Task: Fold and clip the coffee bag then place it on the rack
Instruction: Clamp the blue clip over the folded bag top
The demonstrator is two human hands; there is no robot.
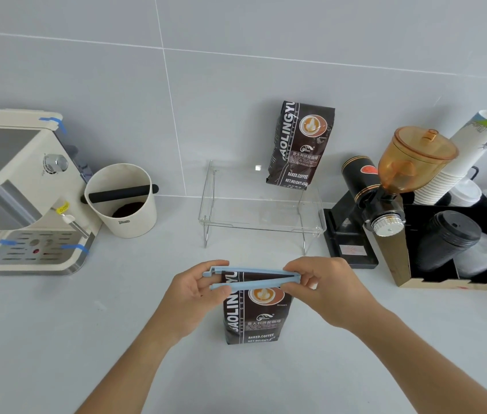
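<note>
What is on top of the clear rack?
One dark coffee bag stands on the clear rack's back right, against the wall. The remaining shelf surface looks bare. Whether that bag is clipped cannot be seen.

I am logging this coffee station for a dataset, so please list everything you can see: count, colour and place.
Dark brown printed coffee bag: one, upright on counter, between the hands.
Light blue plastic sealing clip: one, open, straddling that bag's top.
Second dark brown coffee bag: one, on rack, against wall.
Clear acrylic rack: one, counter centre.
Cream espresso machine: one, left.
Cream knock box with black bar: one, beside machine.
Black grinder with amber hopper: one, right.
White paper cups: one stack, far right.
Black lids: one stack, in organiser.
Left hand: grips clip's open end.
Right hand: grips hinge end.
</note>
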